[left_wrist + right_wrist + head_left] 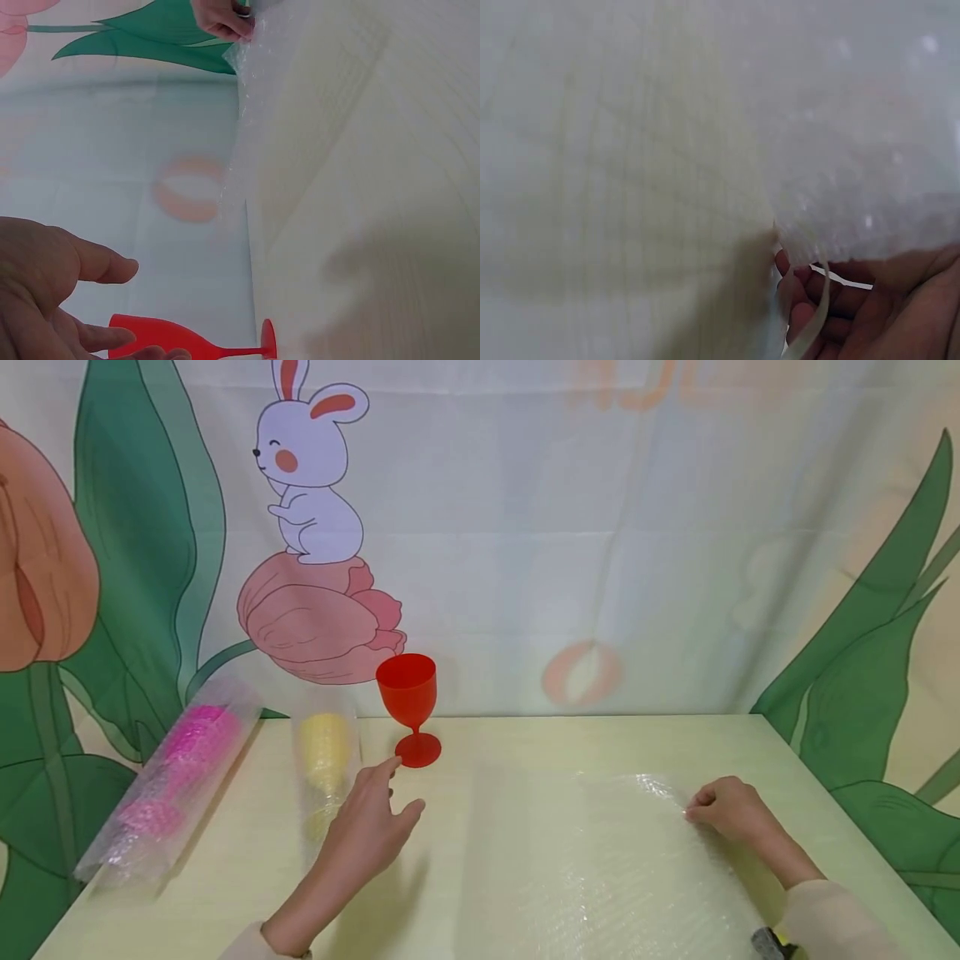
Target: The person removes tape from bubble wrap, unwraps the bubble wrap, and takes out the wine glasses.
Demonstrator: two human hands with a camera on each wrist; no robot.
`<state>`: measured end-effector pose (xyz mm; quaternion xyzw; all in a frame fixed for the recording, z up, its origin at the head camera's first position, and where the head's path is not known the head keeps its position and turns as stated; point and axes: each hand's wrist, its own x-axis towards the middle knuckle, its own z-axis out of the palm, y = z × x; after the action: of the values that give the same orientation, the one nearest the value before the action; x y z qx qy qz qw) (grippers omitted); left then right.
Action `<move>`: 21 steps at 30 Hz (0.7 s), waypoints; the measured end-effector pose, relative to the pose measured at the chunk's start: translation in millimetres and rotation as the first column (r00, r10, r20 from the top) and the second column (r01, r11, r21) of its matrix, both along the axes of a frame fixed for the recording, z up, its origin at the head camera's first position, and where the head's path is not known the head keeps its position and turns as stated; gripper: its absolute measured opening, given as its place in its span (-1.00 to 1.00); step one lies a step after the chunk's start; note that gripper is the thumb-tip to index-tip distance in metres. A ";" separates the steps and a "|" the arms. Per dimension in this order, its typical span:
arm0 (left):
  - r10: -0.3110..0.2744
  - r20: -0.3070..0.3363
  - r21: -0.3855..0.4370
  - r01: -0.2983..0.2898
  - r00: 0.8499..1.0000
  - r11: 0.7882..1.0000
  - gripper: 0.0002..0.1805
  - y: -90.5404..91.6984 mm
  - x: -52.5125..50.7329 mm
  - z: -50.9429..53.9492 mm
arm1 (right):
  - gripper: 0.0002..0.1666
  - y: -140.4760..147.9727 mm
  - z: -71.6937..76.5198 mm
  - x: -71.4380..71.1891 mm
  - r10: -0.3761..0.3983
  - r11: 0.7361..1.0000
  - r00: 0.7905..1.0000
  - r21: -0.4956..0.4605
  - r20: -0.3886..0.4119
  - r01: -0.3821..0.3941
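Observation:
A clear sheet of bubble wrap (585, 868) covers the front middle of the table. Its far right corner is pinched by my right hand (729, 810), which lifts that edge slightly; the right wrist view shows the bubble wrap (855, 180) hanging from the curled fingers. My left hand (367, 822) is in the air with fingers extended and thumb spread, holding nothing. Beyond its fingertips a red plastic goblet (408, 693) stands upright near the table's back edge. In the left wrist view the goblet (172, 339) is partly hidden behind the fingers.
On the left lies a pink goblet rolled in bubble wrap (187, 768). Beside it is a yellow goblet in bubble wrap (324, 752), partly behind my left arm. A black and yellow object (772, 943) sits under my right sleeve. A printed curtain (487, 527) hangs behind the table.

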<state>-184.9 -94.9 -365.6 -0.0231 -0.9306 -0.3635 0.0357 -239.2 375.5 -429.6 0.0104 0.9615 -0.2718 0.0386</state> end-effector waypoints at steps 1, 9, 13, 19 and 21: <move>0.000 -0.005 -0.005 0.000 1.000 1.000 -0.29 -2.0 1.7 0.3 | -0.87 4.3 0.0 -0.9 0.000 1.000 1.000 0.004 -0.002 0.000; 0.026 -0.037 -0.026 -0.027 0.999 0.999 -0.35 -18.5 10.0 -0.6 | -0.82 41.0 4.9 -8.7 0.022 0.998 1.000 0.057 -0.020 -0.021; 0.058 -0.041 -0.045 -0.060 0.997 0.997 -0.37 -28.0 10.7 -0.4 | -0.78 60.0 7.5 -13.6 0.001 0.998 1.000 0.070 -0.001 -0.001; 0.108 -0.050 -0.089 -0.112 0.993 0.990 -0.39 -44.4 9.7 -1.1 | -0.80 85.5 9.3 -23.1 -0.013 0.997 1.000 0.074 0.009 0.012; 0.125 -0.053 -0.106 -0.130 0.991 0.986 -0.38 -49.8 9.3 -2.5 | -0.79 92.4 8.8 -26.7 0.001 0.996 1.000 0.090 0.009 -0.002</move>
<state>-175.6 -144.7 -368.2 0.0262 -0.9476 -0.3084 0.0789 -265.9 467.9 -420.9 0.0126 0.9726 -0.2282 0.0427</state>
